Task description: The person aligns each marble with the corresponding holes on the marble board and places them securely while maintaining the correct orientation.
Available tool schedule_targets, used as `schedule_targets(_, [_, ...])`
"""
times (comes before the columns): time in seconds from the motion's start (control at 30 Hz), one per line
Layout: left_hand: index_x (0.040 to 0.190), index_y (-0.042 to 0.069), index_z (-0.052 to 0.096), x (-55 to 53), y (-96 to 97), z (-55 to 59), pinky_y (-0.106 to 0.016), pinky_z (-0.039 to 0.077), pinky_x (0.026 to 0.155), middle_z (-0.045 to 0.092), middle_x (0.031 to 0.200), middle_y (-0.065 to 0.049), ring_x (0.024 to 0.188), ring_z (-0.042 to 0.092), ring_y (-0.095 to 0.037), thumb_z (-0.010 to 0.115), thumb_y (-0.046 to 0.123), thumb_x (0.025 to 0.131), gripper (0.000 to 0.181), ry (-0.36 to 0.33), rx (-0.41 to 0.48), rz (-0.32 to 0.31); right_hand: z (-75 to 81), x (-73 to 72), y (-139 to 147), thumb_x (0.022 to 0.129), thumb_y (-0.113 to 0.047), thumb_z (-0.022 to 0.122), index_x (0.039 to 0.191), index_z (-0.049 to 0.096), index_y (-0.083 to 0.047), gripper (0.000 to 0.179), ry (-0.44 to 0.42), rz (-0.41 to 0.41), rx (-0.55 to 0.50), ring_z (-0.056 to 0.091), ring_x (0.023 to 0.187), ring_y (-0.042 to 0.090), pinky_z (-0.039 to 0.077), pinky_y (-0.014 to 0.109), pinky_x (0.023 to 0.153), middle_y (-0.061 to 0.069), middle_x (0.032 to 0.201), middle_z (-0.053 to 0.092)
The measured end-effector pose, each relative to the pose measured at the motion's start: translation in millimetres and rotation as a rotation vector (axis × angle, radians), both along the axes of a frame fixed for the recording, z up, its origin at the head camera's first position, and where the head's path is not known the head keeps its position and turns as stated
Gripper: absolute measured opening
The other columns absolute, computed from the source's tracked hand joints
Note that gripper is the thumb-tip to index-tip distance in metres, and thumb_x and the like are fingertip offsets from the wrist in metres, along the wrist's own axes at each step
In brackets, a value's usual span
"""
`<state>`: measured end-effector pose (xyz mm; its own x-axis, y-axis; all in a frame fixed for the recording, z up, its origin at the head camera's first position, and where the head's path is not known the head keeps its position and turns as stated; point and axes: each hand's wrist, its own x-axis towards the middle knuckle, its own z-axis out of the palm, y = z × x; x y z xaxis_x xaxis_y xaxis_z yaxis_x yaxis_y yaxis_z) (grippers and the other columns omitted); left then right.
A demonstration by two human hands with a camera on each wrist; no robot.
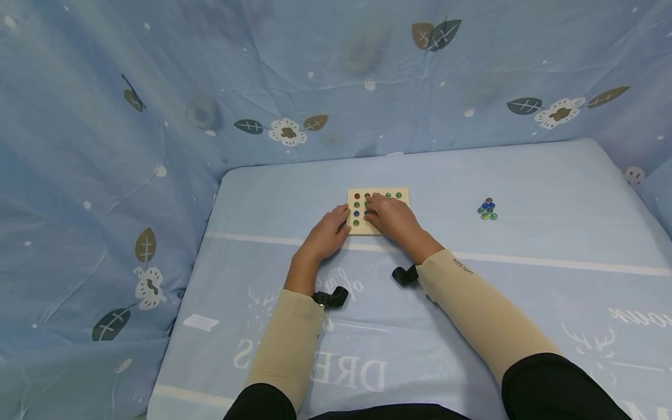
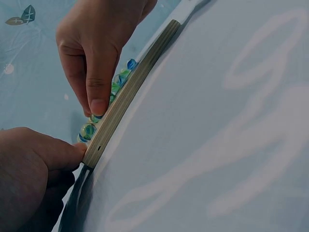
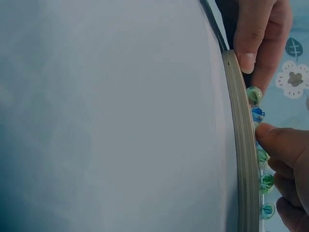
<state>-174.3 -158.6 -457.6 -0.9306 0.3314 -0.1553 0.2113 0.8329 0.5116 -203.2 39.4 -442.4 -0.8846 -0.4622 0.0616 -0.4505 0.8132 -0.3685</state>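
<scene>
A pale wooden board with rows of colourful glass marbles lies on the bed-like surface in the head view. My left hand holds its left edge, the thumb by the near corner. Over the board, my right hand pinches a marble between thumb and fingers, low in the second column from the left. Several marbles in the middle are hidden under this hand. In the right wrist view, a greenish marble and a blue marble sit near the left hand, along the board's near side.
A small cluster of loose marbles lies to the right of the board. Light blue printed cloth covers the surface, and patterned fabric hangs behind and at the left. A white paper-like patch lies at the lower left.
</scene>
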Motion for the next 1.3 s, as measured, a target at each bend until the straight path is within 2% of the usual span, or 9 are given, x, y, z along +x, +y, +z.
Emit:
schedule_targets(0.33, [0.149,0.015,0.026,0.3,-0.4,1.3,-0.035,0.014,0.119,0.02,0.157,0.002,0.144,0.017,-0.014,0.043,0.029,0.1,0.054,0.003,0.001,-0.01,-0.3,0.2,1,0.091,-0.031,0.063,0.122,0.064,-0.01,0.037,0.015,-0.006,-0.013,0.042,0.133,0.023,0.04,0.042,0.106,0.004,0.139,0.051])
schedule_targets(0.6, [0.149,0.014,0.027,-1.0,-0.2,1.2,-0.035,0.014,0.119,0.02,0.157,0.002,0.144,0.017,-0.015,0.043,0.03,0.1,0.054,0.006,0.005,-0.013,-0.8,0.2,6,0.09,-0.032,0.064,0.123,0.062,-0.01,0.04,0.048,-0.026,-0.078,0.045,0.131,0.021,0.039,0.043,0.107,0.004,0.136,0.054])
schedule_targets(0.83, [0.15,0.017,0.026,-0.6,-0.5,2.6,-0.036,0.014,0.119,0.019,0.157,0.003,0.145,0.016,-0.015,0.043,0.031,0.1,0.055,-0.006,-0.007,0.006,1.3,1.7,14,0.088,-0.033,0.065,0.131,0.056,-0.01,0.05,0.012,-0.074,-0.135,0.048,0.127,0.027,0.039,0.045,0.106,0.01,0.137,0.053])
schedule_targets(1.13, [0.15,0.016,0.025,0.0,2.8,1.4,-0.033,0.011,0.119,0.019,0.157,0.003,0.145,0.014,-0.014,0.043,0.029,0.1,0.055,0.006,-0.014,0.002,4.3,4.5,32,0.088,-0.037,0.064,0.136,0.052,-0.014,0.054,-0.044,-0.144,-0.133,0.045,0.131,0.024,0.038,0.046,0.106,0.005,0.141,0.049])
schedule_targets(1.3, [0.15,0.016,0.025,-1.4,1.1,2.1,-0.032,0.01,0.119,0.018,0.157,0.003,0.145,0.012,-0.013,0.043,0.029,0.1,0.055,0.0,-0.019,0.008,8.7,4.4,48,0.089,-0.037,0.064,0.139,0.049,-0.013,0.057,-0.07,-0.184,-0.136,0.042,0.133,0.025,0.036,0.045,0.108,0.008,0.144,0.046])
